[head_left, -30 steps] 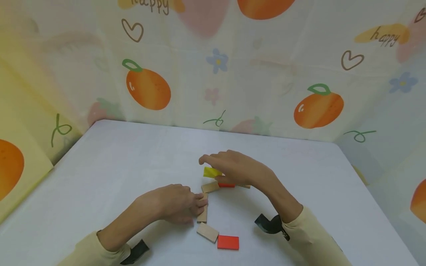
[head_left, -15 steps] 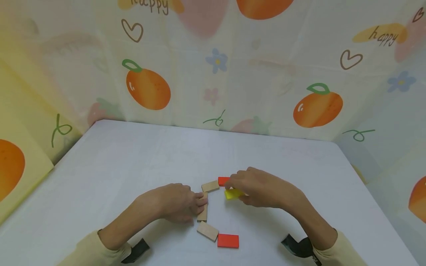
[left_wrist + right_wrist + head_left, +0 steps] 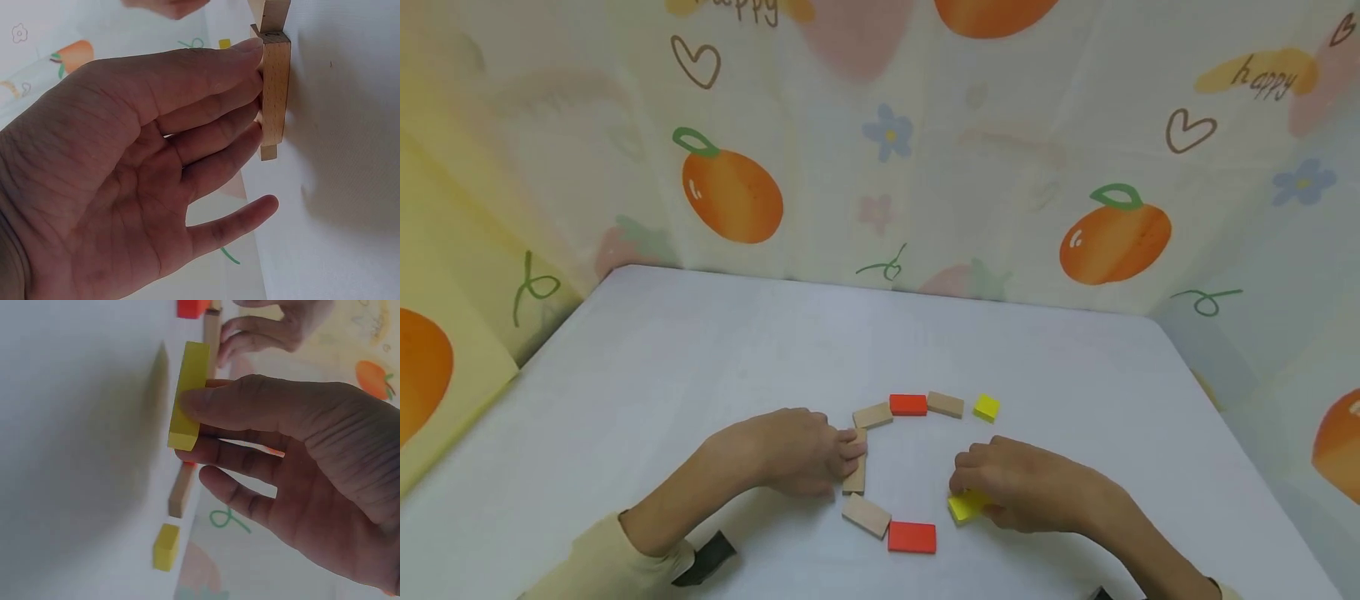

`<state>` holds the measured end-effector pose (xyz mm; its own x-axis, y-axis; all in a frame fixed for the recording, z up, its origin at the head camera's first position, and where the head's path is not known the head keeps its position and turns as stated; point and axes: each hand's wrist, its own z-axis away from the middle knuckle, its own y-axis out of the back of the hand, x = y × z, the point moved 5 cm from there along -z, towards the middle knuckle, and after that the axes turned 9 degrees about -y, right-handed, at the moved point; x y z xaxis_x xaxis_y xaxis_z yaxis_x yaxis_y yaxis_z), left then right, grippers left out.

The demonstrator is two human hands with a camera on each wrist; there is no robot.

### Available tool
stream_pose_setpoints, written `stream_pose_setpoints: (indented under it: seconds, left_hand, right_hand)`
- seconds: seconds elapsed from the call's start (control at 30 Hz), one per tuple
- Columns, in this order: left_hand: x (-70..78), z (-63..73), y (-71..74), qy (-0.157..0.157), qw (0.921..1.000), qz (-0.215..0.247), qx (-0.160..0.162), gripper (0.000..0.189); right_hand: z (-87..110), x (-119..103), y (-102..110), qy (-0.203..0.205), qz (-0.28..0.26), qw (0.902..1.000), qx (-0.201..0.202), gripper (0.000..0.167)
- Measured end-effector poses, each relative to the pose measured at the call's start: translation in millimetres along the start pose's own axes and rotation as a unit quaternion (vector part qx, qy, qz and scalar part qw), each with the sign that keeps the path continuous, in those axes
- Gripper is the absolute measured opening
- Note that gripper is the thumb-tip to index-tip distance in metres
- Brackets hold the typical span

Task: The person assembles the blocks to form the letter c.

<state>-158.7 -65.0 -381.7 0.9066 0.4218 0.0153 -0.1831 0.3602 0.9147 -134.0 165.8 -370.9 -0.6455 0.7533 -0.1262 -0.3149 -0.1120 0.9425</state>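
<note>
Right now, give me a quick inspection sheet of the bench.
Surface: white table, no spills seen.
Job's things: yellow block on the table; wooden block in an arc with red block, other blocks.
Clutter: small yellow block apart from the arc.
Grippers: right hand pinches the yellow block; left hand fingertips touch the wooden block.
Cables: nothing seen.
Surroundings: fruit-print walls.

Soft, even light falls on my white table [image 3: 700, 375], my hands casting only faint shadows, the head view sharp but bowed at its edges, while both wrist views look dimmer and slightly blurred.
</note>
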Motion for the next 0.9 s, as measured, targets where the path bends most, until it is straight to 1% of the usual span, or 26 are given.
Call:
stream_pose_setpoints:
  seconds: [0.03, 0.17, 0.27, 0.37, 0.47, 0.6, 0.67, 0.9]
  left_hand:
    - [-0.5, 0.3, 0.0, 0.004, 1.0, 0.007, -0.001, 0.044]
    - [-2.1, 2.0, -0.3, 0.02, 0.9984, 0.052, 0.003, 0.044]
    - [-3.1, 2.3, 0.2, 0.02, 0.9983, 0.055, 0.009, 0.044]
    - [-3.6, 1.8, 0.8, 0.015, 0.9979, 0.061, 0.015, 0.044]
    - [-3.2, 2.0, 1.6, 0.012, 0.9973, 0.069, 0.021, 0.044]
    - [-1.8, 2.4, 2.7, 0.006, 0.9981, 0.057, 0.021, 0.044]
    - [-1.5, 2.3, 3.1, 0.004, 0.9989, 0.043, 0.019, 0.045]
    - [-2.0, 2.4, 3.7, 0.015, 0.9984, 0.053, 0.015, 0.046]
  right_hand:
    - [1.2, 0.1, -3.0, 0.0, -0.005, 1.0, -0.004, 0.029]
    - [4.9, -3.0, -11.4, 0.023, -0.01, 0.9997, 0.004, 0.028]
    - [5.8, -7.5, -15.4, 0.048, -0.005, 0.9986, 0.018, 0.03]
    - [6.5, -11.6, -18.2, 0.065, -0.004, 0.9976, 0.024, 0.032]
    - [6.4, -13.8, -18.8, 0.067, -0.001, 0.9975, 0.02, 0.033]
    - [6.0, -13.7, -18.6, 0.053, -0.002, 0.9986, 0.008, 0.032]
    - [5.7, -13.5, -18.3, 0.049, 0.002, 0.9988, 0.006, 0.031]
    - [3.4, -15.4, -17.8, 0.052, 0.007, 0.9986, -0.001, 0.029]
